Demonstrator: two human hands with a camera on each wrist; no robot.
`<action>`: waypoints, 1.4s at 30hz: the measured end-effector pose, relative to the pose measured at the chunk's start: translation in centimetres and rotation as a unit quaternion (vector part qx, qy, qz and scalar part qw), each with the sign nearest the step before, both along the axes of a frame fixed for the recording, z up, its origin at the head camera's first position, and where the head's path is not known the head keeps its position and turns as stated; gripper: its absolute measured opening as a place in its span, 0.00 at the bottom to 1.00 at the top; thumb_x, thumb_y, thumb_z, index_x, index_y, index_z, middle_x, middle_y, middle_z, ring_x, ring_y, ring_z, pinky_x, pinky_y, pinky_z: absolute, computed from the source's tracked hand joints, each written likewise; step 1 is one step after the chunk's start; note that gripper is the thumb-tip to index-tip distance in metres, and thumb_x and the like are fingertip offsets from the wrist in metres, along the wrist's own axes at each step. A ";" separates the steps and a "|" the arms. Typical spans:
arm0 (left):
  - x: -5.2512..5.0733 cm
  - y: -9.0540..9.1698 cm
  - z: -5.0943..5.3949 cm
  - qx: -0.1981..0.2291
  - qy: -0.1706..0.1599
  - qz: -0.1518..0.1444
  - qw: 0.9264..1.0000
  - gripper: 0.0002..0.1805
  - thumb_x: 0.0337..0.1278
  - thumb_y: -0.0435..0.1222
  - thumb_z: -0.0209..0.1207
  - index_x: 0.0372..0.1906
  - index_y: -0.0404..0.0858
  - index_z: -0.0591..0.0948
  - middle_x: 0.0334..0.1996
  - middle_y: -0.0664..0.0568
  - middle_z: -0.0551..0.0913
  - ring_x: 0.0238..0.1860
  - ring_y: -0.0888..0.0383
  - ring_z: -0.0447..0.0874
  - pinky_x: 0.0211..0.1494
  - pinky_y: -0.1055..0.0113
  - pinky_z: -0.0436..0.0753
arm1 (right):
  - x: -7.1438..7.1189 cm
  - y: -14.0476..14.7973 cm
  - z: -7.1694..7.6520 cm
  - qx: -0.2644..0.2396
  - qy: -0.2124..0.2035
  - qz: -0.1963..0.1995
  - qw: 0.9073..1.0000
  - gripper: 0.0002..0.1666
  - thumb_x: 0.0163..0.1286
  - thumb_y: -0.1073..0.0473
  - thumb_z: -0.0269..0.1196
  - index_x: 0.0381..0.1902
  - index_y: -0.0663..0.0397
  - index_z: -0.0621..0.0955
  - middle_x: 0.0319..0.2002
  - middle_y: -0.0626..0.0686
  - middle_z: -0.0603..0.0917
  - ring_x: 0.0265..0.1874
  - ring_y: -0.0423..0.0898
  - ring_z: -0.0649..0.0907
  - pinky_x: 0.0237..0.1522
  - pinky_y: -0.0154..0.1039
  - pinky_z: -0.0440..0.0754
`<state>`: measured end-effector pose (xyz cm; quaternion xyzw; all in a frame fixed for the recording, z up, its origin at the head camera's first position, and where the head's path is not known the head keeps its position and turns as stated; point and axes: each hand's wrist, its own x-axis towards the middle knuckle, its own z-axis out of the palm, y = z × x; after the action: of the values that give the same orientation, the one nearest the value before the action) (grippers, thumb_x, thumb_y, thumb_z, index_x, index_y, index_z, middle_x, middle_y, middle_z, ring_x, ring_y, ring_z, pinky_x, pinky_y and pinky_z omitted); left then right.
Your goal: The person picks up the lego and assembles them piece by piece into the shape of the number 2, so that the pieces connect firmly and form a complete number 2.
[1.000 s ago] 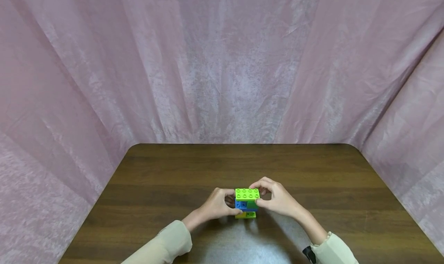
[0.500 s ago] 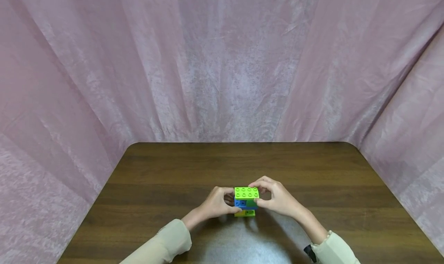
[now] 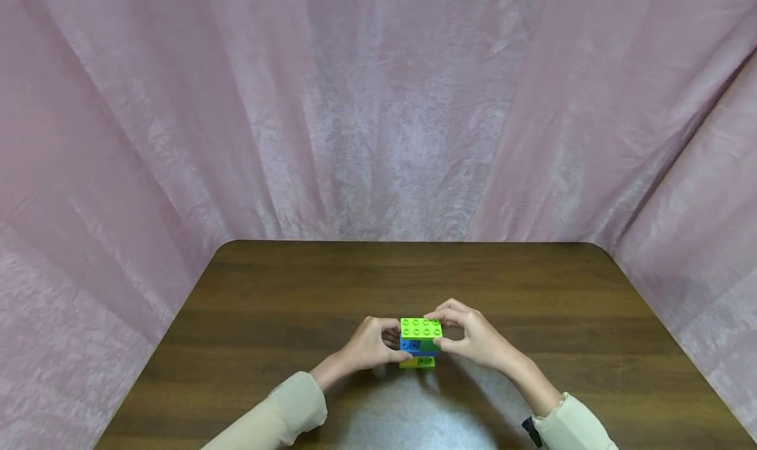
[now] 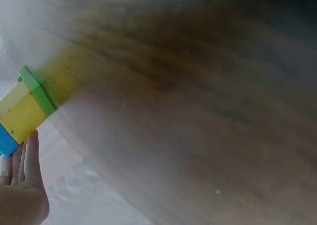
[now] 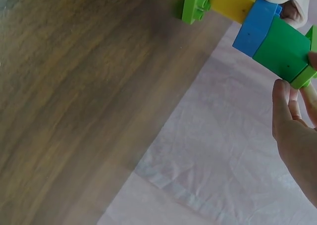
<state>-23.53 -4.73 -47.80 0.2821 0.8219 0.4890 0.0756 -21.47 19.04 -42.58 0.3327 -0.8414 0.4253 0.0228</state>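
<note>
A stack of toy building bricks stands upright on the table in the head view. Its top is a lime green brick [image 3: 420, 328] with studs. Below that come a dark green brick [image 5: 282, 49], a blue brick [image 5: 255, 27], yellow bricks [image 4: 26, 115] and a lime green base brick [image 5: 196, 5]. My left hand [image 3: 368, 347] pinches the stack's left side at the blue brick, thumb in front. From the right, my right hand [image 3: 478, 339] grips the right end of the top lime green brick between thumb and fingers. Some fingers are hidden behind the stack.
The brown wooden table [image 3: 284, 286] has rounded far corners. Pink curtains [image 3: 378, 108] hang behind it and at both sides. Light glares off the table's near edge.
</note>
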 end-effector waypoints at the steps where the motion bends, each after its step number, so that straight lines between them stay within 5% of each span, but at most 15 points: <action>1: 0.0 0.0 0.0 0.002 0.001 -0.001 1.000 0.13 0.41 0.32 0.74 0.33 0.31 0.83 0.32 0.41 0.89 0.32 0.64 0.87 0.36 0.79 0.83 | 0.0 0.1 0.1 0.001 -0.001 0.004 1.000 0.20 0.59 0.68 0.67 0.51 0.61 0.82 0.45 0.55 0.82 0.46 0.42 0.82 0.51 0.43 0.85; 9: -0.1 0.0 0.1 0.007 -0.005 -0.002 1.000 0.13 0.41 0.31 0.74 0.33 0.31 0.83 0.32 0.40 0.88 0.31 0.63 0.88 0.35 0.78 0.84 | -0.3 0.5 0.4 0.009 -0.033 0.027 0.999 0.19 0.63 0.63 0.67 0.52 0.63 0.81 0.46 0.57 0.81 0.48 0.46 0.82 0.53 0.46 0.84; 16: -0.1 0.0 0.1 0.001 -0.012 -0.005 1.000 0.12 0.42 0.32 0.74 0.33 0.32 0.84 0.32 0.41 0.88 0.31 0.68 0.85 0.35 0.79 0.83 | 0.1 0.4 -0.5 -0.031 -0.037 0.016 0.999 0.21 0.62 0.62 0.68 0.53 0.64 0.81 0.46 0.57 0.82 0.47 0.35 0.80 0.53 0.40 0.84; 21: -0.1 -0.1 0.1 0.002 -0.007 -0.004 1.000 0.12 0.42 0.32 0.74 0.33 0.32 0.84 0.32 0.42 0.88 0.31 0.67 0.86 0.36 0.79 0.84 | 0.3 0.1 -0.8 -0.047 -0.036 -0.003 0.998 0.21 0.62 0.62 0.69 0.52 0.62 0.82 0.46 0.56 0.82 0.47 0.35 0.81 0.52 0.38 0.85; 28: -0.1 0.0 -0.1 -0.001 -0.020 0.005 1.000 0.13 0.41 0.32 0.74 0.33 0.32 0.85 0.32 0.42 0.89 0.30 0.69 0.85 0.35 0.79 0.84 | 0.5 -0.1 -0.8 -0.046 -0.019 -0.024 0.999 0.19 0.61 0.60 0.69 0.49 0.62 0.84 0.42 0.54 0.83 0.42 0.36 0.81 0.47 0.38 0.86; 42: -0.1 0.1 0.2 0.014 -0.034 0.012 0.999 0.14 0.40 0.32 0.75 0.34 0.31 0.85 0.33 0.42 0.89 0.31 0.69 0.85 0.35 0.78 0.84 | 0.0 -0.5 -0.4 -0.003 0.033 -0.005 0.999 0.16 0.62 0.62 0.68 0.48 0.61 0.83 0.41 0.54 0.82 0.39 0.41 0.80 0.42 0.39 0.84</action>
<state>-23.63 -4.68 -47.59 0.2569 0.8154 0.5103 0.0936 -21.50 18.58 -43.01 0.3426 -0.8405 0.4162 0.0536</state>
